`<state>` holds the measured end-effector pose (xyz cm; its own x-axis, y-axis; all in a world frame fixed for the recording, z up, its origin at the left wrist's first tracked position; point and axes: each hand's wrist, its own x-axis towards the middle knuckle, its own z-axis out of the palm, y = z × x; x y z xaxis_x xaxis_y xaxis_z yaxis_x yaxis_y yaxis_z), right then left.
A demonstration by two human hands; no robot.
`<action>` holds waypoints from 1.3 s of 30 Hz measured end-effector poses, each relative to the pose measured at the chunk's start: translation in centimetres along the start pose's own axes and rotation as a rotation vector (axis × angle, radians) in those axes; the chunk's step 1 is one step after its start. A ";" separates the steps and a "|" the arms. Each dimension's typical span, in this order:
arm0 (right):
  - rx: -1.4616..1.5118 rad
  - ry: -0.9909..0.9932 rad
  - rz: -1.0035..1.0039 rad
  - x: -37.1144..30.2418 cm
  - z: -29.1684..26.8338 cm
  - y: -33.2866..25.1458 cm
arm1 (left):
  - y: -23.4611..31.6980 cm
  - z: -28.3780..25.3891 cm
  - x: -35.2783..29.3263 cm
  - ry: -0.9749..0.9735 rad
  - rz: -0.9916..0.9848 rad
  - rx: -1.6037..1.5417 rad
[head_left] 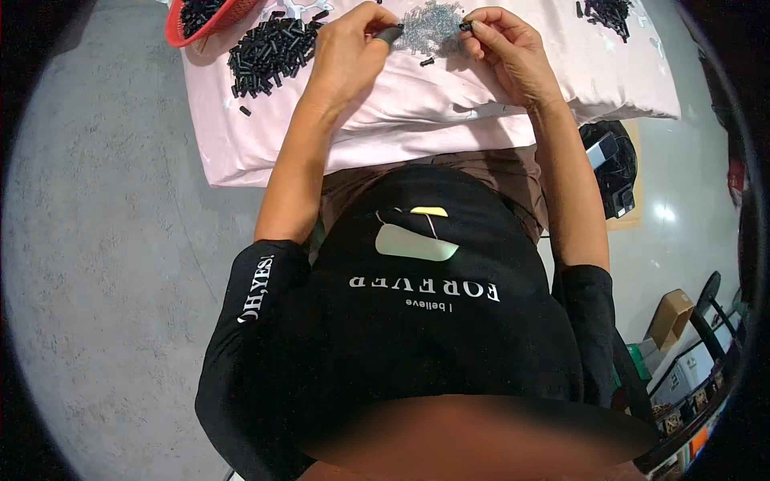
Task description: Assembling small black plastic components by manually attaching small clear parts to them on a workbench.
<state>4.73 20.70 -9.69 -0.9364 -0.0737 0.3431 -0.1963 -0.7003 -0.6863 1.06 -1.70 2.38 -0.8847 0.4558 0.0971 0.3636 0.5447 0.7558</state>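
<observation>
A small black cylindrical piece [465, 26] is pinched between the thumb and finger of my right hand [513, 56]. The fingers of my left hand [346, 54] are closed at the edge of a heap of tiny clear or silvery parts [433, 24]. A dark cover sits on one of its digits, and a small dark bit shows at the tip, too small to name. Between my hands, a single black piece [427, 62] lies just below the heap. Beside my left hand spreads a big pile of short black cylinders [271, 56], with one stray cylinder [245, 111] nearer me.
A pink patterned cloth [233, 152] covers the work surface. At the far left stands a red basket [178, 28] of black pieces; another black pile [609, 18] lies far right. A black bag [626, 164] and a cardboard box [670, 319] are to the right.
</observation>
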 end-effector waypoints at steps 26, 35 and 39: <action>-0.104 0.235 0.233 -0.7 3.8 -2.7 | 1.4 3.1 -0.4 -0.028 0.305 -0.297; -0.239 0.218 0.222 -0.9 3.4 -2.9 | 2.0 2.5 -0.3 -0.085 0.316 -0.233; -0.217 0.207 0.224 -1.1 3.1 -2.6 | 2.3 2.4 -0.2 -0.101 0.357 -0.194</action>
<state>7.16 20.42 -6.25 -0.9978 -0.0471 0.0476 -0.0166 -0.5147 -0.8572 2.80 1.13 2.61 -0.6767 0.6639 0.3183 0.5717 0.2014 0.7953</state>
